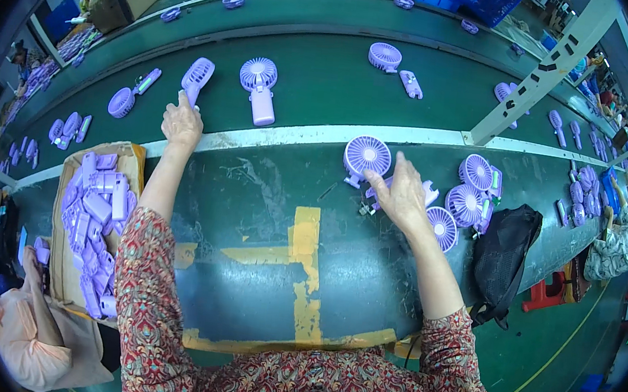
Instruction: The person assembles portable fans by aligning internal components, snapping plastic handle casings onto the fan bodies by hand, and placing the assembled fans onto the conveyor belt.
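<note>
My left hand is stretched forward over the white rail, its fingers closed on the handle of a purple handheld fan. That fan's head tilts up over the green conveyor belt. To its right another purple fan lies whole on the belt. My right hand hovers over the worktable with thumb and fingers apart. Its thumb is by the rim of a round fan head; whether they touch I cannot tell. Small parts beneath this hand are partly hidden. Several more fan heads are grouped just right of it.
A cardboard box of purple casings stands at my left. A black mesh bag lies at the right table edge. A white metal post rises from the rail. Co-workers sit on both sides. Other fans lie along the belt.
</note>
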`<action>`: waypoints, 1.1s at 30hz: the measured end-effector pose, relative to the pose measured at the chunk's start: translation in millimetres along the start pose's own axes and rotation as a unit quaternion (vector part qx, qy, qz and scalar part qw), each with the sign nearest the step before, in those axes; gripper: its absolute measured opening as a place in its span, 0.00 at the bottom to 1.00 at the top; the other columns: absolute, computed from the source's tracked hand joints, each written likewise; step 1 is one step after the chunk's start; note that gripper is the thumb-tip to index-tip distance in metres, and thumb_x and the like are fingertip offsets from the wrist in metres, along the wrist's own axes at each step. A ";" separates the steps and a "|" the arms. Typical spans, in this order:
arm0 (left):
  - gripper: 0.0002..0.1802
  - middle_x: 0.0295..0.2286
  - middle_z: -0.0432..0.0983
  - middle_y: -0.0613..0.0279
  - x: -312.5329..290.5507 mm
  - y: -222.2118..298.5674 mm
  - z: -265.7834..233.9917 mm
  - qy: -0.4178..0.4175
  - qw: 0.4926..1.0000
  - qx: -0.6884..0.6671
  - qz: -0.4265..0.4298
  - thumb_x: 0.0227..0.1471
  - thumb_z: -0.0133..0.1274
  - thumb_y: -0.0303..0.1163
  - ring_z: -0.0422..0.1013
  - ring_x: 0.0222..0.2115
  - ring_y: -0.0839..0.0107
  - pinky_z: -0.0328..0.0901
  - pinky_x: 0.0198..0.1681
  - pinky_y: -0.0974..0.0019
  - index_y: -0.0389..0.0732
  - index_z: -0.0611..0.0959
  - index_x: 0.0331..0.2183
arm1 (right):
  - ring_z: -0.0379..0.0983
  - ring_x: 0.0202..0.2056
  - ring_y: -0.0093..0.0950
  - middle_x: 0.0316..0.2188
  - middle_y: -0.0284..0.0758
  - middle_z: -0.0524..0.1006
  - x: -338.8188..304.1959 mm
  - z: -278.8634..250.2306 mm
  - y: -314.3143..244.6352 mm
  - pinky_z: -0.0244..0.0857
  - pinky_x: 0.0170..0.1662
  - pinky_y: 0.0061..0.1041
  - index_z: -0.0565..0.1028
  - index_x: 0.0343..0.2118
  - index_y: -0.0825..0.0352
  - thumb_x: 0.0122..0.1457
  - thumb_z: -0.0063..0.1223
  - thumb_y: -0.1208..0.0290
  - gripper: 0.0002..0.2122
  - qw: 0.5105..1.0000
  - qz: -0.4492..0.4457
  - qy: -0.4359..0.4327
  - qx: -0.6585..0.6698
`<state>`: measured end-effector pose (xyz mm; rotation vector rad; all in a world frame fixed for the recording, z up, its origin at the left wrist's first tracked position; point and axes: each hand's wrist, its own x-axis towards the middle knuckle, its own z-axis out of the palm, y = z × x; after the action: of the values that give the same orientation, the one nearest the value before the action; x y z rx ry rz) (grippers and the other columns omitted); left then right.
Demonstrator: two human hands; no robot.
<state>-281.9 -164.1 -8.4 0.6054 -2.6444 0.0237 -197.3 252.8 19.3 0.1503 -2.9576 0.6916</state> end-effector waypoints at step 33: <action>0.20 0.42 0.68 0.43 -89.3 99.7 15.8 0.041 0.939 -0.284 0.189 0.44 0.53 0.29 0.64 0.46 0.51 0.56 0.52 0.54 0.29 0.73 0.41 | 0.75 0.35 0.32 0.34 0.44 0.77 221.8 -32.2 98.1 0.68 0.40 0.26 0.71 0.38 0.77 0.55 0.49 0.67 0.15 0.853 0.122 0.042 0.505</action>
<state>-257.3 -38.9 -51.7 -0.0967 -2.4683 -0.5668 -426.1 338.4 31.9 -0.1856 -2.2114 2.1344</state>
